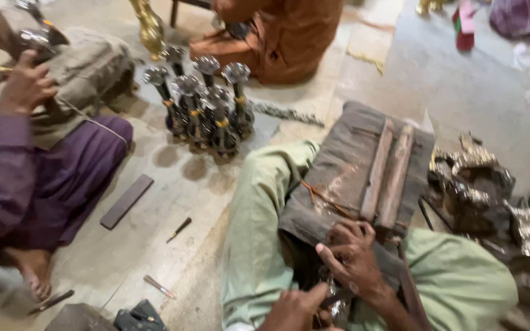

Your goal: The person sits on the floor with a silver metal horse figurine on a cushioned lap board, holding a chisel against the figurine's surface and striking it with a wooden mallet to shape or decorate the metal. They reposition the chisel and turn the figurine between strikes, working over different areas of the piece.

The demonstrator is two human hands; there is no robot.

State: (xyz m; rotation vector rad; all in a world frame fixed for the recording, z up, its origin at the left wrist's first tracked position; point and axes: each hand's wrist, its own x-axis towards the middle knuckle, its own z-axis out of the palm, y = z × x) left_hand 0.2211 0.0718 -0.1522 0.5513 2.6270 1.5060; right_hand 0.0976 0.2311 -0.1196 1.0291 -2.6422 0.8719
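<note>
here my left hand point(292, 309) and right hand point(354, 257) both pinch a small shiny metal piece point(332, 294) beside a worn grey pad point(345, 165).

Left hand point(292, 309) curled; right hand point(351, 257) bent, grip pinched.

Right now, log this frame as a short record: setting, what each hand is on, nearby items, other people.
setting: concrete workshop floor, person seated in pale green trousers
left hand: left hand grips a small shiny metal piece, partly hidden
right hand: right hand pinches the same piece from above
lap: grey padded cloth block with two wooden sticks
nearby: cluster of dark metal stems with silver round tops; flat dark bar
others: person in purple sleeve; person in orange clothes
</note>
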